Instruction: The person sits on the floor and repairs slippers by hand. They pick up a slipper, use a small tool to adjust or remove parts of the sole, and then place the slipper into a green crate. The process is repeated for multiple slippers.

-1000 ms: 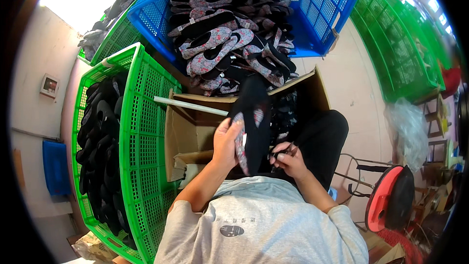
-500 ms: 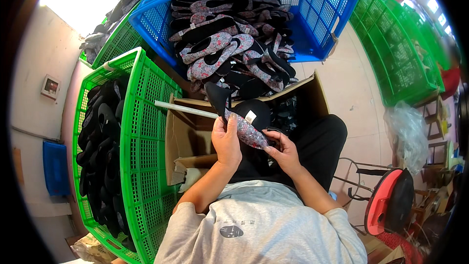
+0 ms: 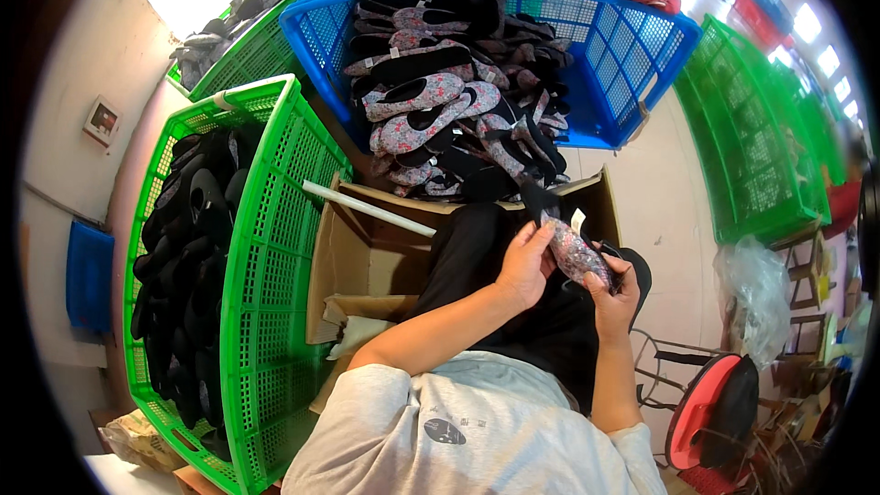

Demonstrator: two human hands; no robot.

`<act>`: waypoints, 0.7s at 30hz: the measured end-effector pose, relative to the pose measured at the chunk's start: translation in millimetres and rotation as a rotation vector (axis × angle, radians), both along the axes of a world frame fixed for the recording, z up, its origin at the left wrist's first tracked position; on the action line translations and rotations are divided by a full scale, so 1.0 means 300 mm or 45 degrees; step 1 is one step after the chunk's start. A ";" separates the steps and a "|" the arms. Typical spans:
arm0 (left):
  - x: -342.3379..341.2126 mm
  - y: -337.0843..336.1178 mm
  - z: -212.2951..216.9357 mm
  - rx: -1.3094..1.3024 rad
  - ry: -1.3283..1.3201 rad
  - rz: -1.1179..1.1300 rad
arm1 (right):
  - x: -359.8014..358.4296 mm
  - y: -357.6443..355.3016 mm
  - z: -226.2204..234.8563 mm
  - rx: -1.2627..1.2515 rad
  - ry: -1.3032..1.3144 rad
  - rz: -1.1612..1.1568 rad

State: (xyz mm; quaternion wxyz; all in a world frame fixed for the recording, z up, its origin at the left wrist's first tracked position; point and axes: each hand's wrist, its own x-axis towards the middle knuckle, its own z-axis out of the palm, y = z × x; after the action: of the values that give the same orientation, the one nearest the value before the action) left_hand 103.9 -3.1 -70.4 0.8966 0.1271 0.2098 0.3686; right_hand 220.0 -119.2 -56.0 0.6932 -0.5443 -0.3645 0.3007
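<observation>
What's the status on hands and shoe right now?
Left hand and right hand both gripping the floral shoe over the lap. Cardboard box just to the left. Nothing blocking the hands.

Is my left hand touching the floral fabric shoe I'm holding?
Touching. The head view shows the left hand wrapped against the floral fabric shoe, fingers on its side.

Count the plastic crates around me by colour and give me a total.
Blue crates: 1, the blue crate heaped with slippers ahead.
Green crates: 3 clear ones, the green crate of dark slippers at the left, one behind it, one on the right; more beyond it are too blurred to count.
Total: 4.
</observation>
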 end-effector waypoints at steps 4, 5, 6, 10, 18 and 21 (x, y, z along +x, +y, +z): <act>0.007 -0.045 -0.107 -0.241 0.005 -0.088 | 0.021 -0.023 0.026 -0.211 -0.212 0.048; -0.004 -0.054 -0.131 -0.280 0.007 -0.093 | 0.007 -0.020 0.027 -0.281 -0.223 0.040; -0.024 -0.065 -0.125 -0.305 0.092 -0.096 | -0.005 -0.021 0.025 -0.348 -0.213 0.063; -0.158 -0.097 -0.077 -0.334 0.299 -0.162 | -0.101 -0.027 0.011 -0.392 -0.227 0.159; -0.369 -0.094 0.022 -0.342 0.630 -0.243 | -0.222 -0.030 0.010 -0.422 -0.345 0.472; -0.396 -0.076 0.026 -0.299 0.714 -0.228 | -0.238 0.005 0.022 -0.461 -0.385 0.552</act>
State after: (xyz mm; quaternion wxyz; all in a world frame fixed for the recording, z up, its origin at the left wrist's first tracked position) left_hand -14.8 -25.9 -62.7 0.8412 0.1375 0.4781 0.2120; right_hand 148.7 -117.6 -49.3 0.4429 -0.6070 -0.5114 0.4171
